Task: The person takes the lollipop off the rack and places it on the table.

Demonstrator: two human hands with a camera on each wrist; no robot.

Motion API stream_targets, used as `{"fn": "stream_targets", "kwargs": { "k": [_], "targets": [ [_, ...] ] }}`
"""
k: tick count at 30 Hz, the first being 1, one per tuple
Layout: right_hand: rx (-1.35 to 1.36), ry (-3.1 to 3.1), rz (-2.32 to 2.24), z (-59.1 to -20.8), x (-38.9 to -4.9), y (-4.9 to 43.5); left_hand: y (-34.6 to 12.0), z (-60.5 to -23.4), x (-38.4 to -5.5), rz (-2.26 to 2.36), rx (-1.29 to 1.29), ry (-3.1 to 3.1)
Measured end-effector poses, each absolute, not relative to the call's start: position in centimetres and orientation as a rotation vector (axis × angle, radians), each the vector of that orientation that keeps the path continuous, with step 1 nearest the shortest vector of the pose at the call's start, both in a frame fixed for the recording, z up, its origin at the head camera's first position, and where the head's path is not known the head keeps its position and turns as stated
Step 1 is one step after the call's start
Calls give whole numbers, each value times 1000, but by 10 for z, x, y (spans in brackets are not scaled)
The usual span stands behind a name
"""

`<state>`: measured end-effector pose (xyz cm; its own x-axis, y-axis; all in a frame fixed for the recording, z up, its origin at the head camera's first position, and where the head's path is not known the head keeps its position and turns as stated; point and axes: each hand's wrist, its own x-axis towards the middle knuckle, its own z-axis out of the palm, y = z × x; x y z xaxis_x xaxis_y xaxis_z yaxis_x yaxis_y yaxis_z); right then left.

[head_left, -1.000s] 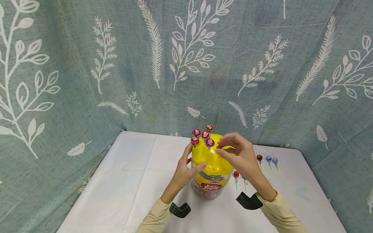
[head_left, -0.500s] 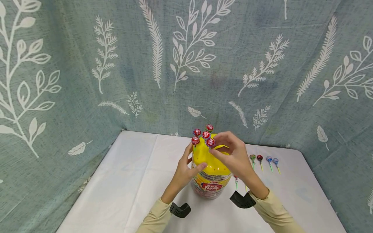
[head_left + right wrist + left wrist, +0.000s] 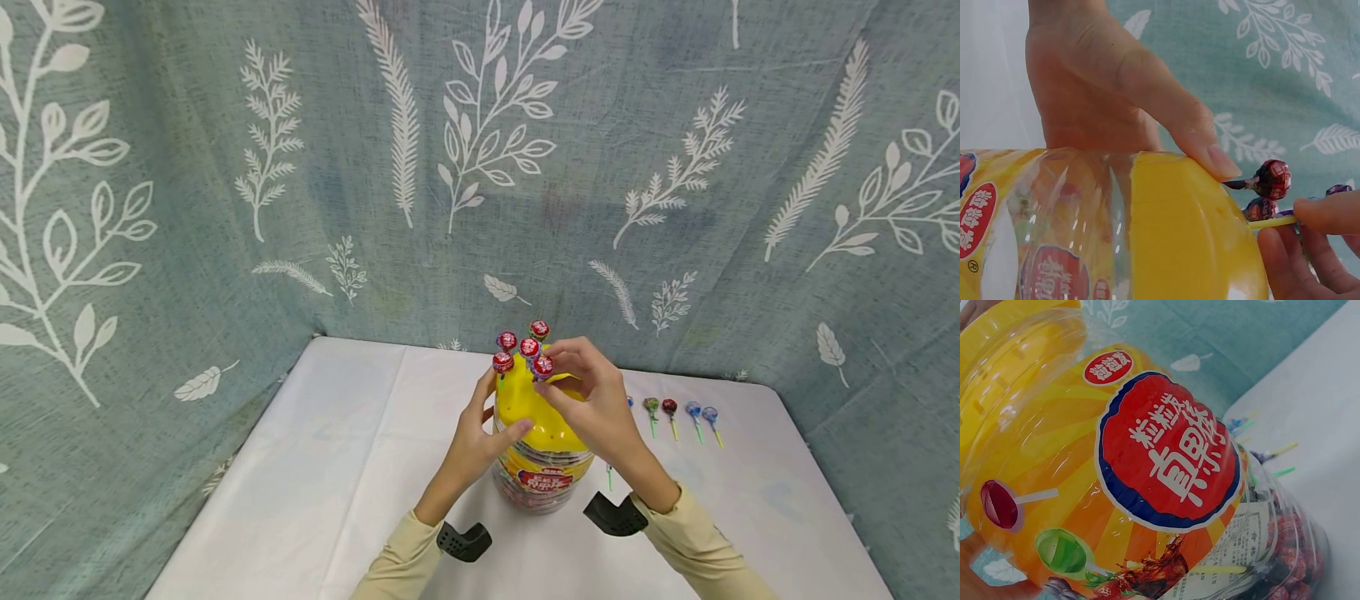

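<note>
A clear candy jar [image 3: 543,481] stands upright on the table, its domed yellow lid [image 3: 525,408] pierced with small holes. Several wrapped lollipops [image 3: 502,362] stick up from the lid's far left part. My left hand [image 3: 480,429] holds the lid's left side, the thumb lying over its top. With thumb and fingers my right hand [image 3: 596,400] pinches the nearest standing lollipop [image 3: 542,367] just under its head. In the right wrist view, that lollipop's yellow stick [image 3: 1272,222] meets the lid. The left wrist view shows the jar's label [image 3: 1172,450] and wrapped candies inside [image 3: 1294,562].
On the white table [image 3: 360,450], right of the jar, lie several lollipops, among them a green-wrapped one [image 3: 651,405], a dark red one [image 3: 670,407] and a blue one [image 3: 710,414]. My right forearm partly covers others. A leaf-patterned curtain [image 3: 480,167] hangs behind.
My right hand has moved left across the lid to the nearest standing lollipop and now pinches it. The left hand and jar have stayed in place.
</note>
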<state>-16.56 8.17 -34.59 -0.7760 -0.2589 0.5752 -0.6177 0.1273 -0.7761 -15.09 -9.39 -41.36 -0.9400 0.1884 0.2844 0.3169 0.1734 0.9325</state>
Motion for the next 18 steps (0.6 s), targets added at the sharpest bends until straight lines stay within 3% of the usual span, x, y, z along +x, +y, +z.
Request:
{"fn": "stream_targets", "kwargs": {
  "k": [7,18],
  "targets": [
    [860,-2026,1711,-336,-163,87,-94,-444,-167,-1891,-480,-2316],
    [806,-2000,1691,-331,-160,108,-93,-446,-166,-1881,-479,-2273]
  ]
}}
